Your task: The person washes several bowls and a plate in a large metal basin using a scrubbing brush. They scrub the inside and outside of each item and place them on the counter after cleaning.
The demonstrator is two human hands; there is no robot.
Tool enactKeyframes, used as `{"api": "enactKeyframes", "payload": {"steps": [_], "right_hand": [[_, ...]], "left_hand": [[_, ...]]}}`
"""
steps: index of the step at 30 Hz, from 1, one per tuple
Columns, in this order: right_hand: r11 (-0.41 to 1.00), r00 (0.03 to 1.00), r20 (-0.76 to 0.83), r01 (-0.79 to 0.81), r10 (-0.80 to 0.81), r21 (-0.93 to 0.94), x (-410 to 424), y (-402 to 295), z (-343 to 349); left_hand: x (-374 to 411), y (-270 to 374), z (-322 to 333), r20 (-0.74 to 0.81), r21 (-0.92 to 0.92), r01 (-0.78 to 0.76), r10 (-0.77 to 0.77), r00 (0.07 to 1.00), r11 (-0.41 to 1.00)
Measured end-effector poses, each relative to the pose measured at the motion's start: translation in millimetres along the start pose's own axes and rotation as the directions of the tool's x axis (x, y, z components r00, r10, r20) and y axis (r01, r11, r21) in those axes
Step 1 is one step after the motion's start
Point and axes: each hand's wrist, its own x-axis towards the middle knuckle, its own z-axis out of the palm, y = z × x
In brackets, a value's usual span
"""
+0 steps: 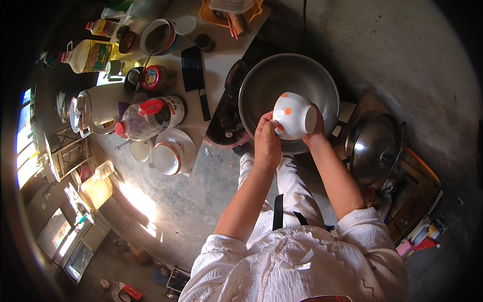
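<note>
Both of my hands hold a white bowl with orange spots, tipped on its side so that its foot faces me. My left hand grips the bowl's left side near the rim. Around the right side curls my right hand, its fingers partly hidden behind the bowl. Below the bowl is a large metal wok; the part of its inside that shows has a dull grey surface. What the bowl contains, if anything, is out of sight.
Left of the wok, a table bears a cleaver, a plastic bottle with a red handle, stacked bowls and an oil jug. At right sits a domed pan lid. An orange basket stands at the table's far end.
</note>
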Motion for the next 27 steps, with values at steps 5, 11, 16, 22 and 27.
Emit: {"api": "enactKeyframes", "payload": {"steps": [5,11,16,22,27], "right_hand": [[0.999,1.000,0.000,0.026,-0.026,-0.024,-0.5,-1.2,-0.9],[0.999,0.997,-0.065,0.032,-0.032,0.001,-11.7,-3.1,12.1],[0.999,0.997,-0.059,0.048,-0.049,-0.011,-14.0,-4.6,10.6],[0.998,0.996,-0.052,0.069,-0.069,0.006,-13.7,-7.2,10.0],[0.995,0.996,-0.018,0.092,-0.091,0.025,-8.5,-6.1,4.4]], "left_hand": [[-3.6,0.2,2.4,-0.015,0.022,0.000,0.000,1.000,1.000],[-3.7,2.3,-0.2,0.025,-0.011,0.024,-0.024,0.999,1.000],[-5.7,2.7,4.4,-0.022,0.040,0.027,-0.026,0.999,0.999],[-5.5,4.9,-0.5,0.092,-0.043,0.060,-0.056,0.994,0.997],[-6.8,-6.2,6.6,0.031,0.205,-0.062,0.057,0.998,0.977]]}}
